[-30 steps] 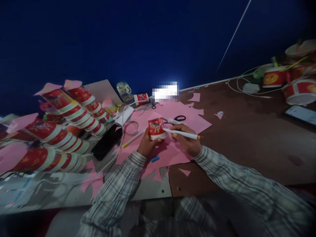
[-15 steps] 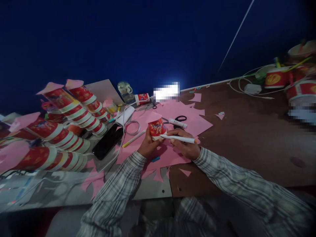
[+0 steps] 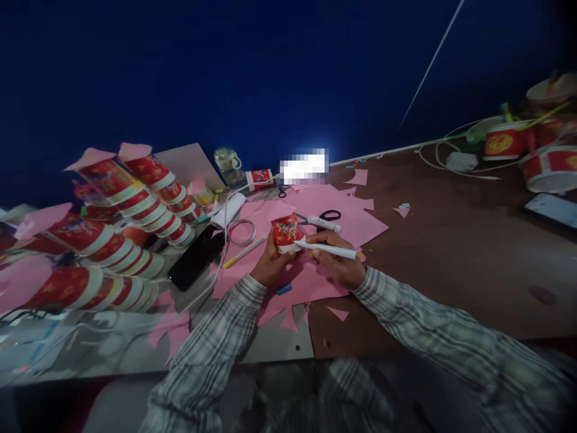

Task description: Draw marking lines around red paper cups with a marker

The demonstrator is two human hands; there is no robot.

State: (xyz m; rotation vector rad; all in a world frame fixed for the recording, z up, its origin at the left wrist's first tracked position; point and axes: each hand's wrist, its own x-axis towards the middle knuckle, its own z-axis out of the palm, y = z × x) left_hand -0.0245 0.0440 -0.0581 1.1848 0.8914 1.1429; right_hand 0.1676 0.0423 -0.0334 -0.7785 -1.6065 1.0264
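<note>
A red printed paper cup (image 3: pixel 288 230) with a white rim at its lower end sits in my left hand (image 3: pixel 271 263), whose fingers wrap its left side and underside. Pink paper shows behind the cup's top. My right hand (image 3: pixel 341 262) is closed on a white marker (image 3: pixel 333 249), with the marker's tip at the cup's lower right side. Whether the tip touches the cup I cannot tell. Under both hands lie pink paper sheets (image 3: pixel 315 282). Beyond the right hand are a glue stick (image 3: pixel 325 224) and black-handled scissors (image 3: pixel 332 215). A small blue cap (image 3: pixel 283 289) lies nearer me.
Stacked red cups with pink tops (image 3: pixel 144 210) lean at the left. A black phone (image 3: pixel 193 261), a coiled cable (image 3: pixel 242 233) and a yellow-ended marker (image 3: pixel 243 253) lie beside the paper. A bottle (image 3: pixel 229 168) stands at the back. Red tubs (image 3: pixel 552 168) and another phone (image 3: pixel 552 210) are at right.
The cup has tilted slightly in my left hand, so its pink top no longer stands out clearly. The marker tip stays near the cup's lower right side; both hands have barely moved.
</note>
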